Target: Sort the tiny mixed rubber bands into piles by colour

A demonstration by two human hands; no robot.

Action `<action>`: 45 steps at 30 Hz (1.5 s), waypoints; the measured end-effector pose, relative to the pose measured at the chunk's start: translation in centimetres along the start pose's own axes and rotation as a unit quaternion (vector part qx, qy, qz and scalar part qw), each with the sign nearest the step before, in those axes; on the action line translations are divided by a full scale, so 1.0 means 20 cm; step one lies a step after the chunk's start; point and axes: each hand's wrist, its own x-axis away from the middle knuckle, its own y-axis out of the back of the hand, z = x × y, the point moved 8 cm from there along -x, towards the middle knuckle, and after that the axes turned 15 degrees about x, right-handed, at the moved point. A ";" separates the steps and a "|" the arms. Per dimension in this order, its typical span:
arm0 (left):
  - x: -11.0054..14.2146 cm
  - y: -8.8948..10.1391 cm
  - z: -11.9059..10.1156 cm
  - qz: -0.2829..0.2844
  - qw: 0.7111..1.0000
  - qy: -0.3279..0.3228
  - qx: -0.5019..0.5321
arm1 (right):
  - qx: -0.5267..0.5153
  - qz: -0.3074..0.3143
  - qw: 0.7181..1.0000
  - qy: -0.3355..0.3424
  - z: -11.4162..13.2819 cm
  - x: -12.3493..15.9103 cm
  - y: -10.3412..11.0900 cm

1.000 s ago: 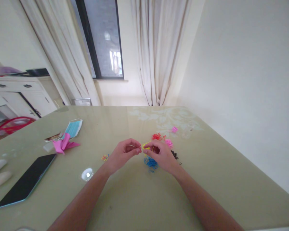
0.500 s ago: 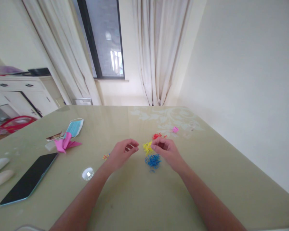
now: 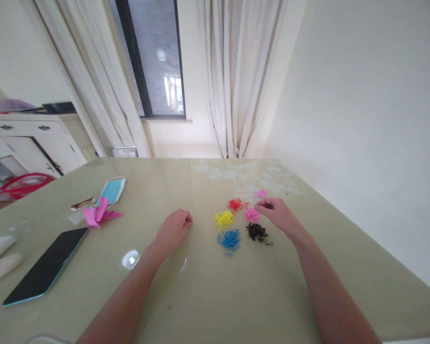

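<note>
My right hand (image 3: 277, 213) is closed in a pinch at the right edge of a pile of pink rubber bands (image 3: 252, 214); anything between the fingertips is too small to see. A heap of black rubber bands (image 3: 257, 232) lies just below it. Further left are piles of yellow (image 3: 224, 219), blue (image 3: 229, 240) and red rubber bands (image 3: 235, 204). My left hand (image 3: 175, 231) is over the table left of the piles, fingers curled and pressed together, their contents hidden. Behind its wrist a bit of a small orange-yellow bunch (image 3: 155, 234) peeks out.
On the left lie a dark tablet (image 3: 46, 265), pink folded paper (image 3: 101, 214), a blue face mask (image 3: 112, 191) and a clear round object (image 3: 131, 259). A small pink piece (image 3: 261, 193) sits beyond the piles. The wall (image 3: 372, 119) borders the table's right side.
My right hand has moved right and away from the yellow pile, uncovering the pink and black piles. My left hand has shifted left, and its fingers have curled closed.
</note>
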 end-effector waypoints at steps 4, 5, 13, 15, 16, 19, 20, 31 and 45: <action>-0.01 0.04 -0.06 -0.039 0.995 -0.020 0.090 | 0.093 0.011 0.995 -0.031 -0.13 -0.03 -0.03; -0.01 0.05 -0.07 -0.040 0.990 -0.022 0.132 | 0.113 0.002 0.993 -0.035 -0.14 -0.04 -0.03; 0.02 -0.04 -0.17 0.033 0.876 0.018 0.482 | 0.050 -0.044 0.997 0.030 0.08 0.01 -0.11; 0.03 -0.07 -0.20 0.050 0.856 0.015 0.515 | 0.004 -0.005 0.997 0.080 0.22 0.06 -0.22; 0.04 -0.08 -0.21 0.057 0.848 0.013 0.526 | -0.012 0.010 0.995 0.100 0.28 0.09 -0.27; 0.04 -0.10 -0.21 0.065 0.837 0.013 0.544 | -0.037 0.034 0.990 0.132 0.40 0.16 -0.38; 0.04 -0.10 -0.21 0.063 0.835 0.015 0.546 | -0.040 0.031 0.989 0.137 0.42 0.17 -0.39; 0.05 -0.13 -0.22 0.063 0.819 0.010 0.570 | -0.047 -0.008 0.988 0.147 0.43 0.20 -0.42; 0.07 -0.13 -0.27 0.097 0.835 0.011 0.542 | -0.218 0.017 0.972 0.091 0.37 0.18 -0.41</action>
